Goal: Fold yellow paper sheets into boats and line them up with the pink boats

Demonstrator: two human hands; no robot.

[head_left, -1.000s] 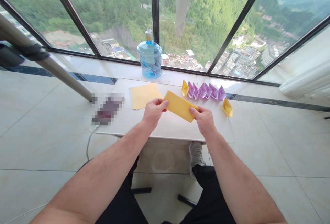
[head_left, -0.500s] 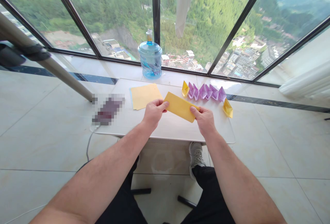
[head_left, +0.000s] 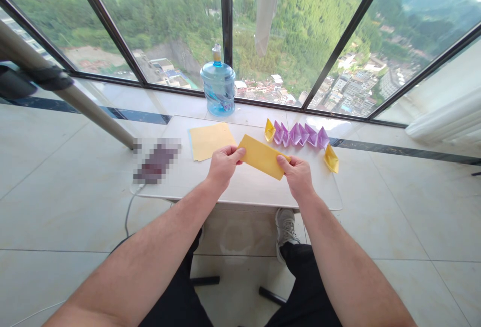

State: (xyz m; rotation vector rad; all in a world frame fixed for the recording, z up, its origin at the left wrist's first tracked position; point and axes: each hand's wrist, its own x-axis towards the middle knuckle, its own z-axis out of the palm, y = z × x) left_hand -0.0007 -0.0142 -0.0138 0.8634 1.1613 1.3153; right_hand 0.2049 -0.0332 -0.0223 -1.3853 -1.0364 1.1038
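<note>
A yellow sheet of paper (head_left: pixel 262 156), folded into a long rectangle, is stretched between my two hands above the low white table (head_left: pixel 240 191). My left hand (head_left: pixel 224 164) pinches its left end, thumb on top. On the opposite end, my right hand (head_left: pixel 296 171) grips the paper the same way; the fingers beneath are partly hidden. Left of the folded paper lies a stack of square paper (head_left: pixel 210 140), yellow-orange on top with a bluish edge showing. To the right stands a row of purple paper boats (head_left: pixel 299 134), with a yellow paper boat (head_left: pixel 269 130) at one end and another yellow boat (head_left: pixel 331 159) at the other.
A blurred-out dark object (head_left: pixel 156 161) with a cable (head_left: pixel 128 211) sits at the table's left. Behind the table, a blue water jug (head_left: pixel 218 89) stands by the window. A slanted pole (head_left: pixel 97 111) rises at left. My shoe (head_left: pixel 286 231) is under the table's front edge.
</note>
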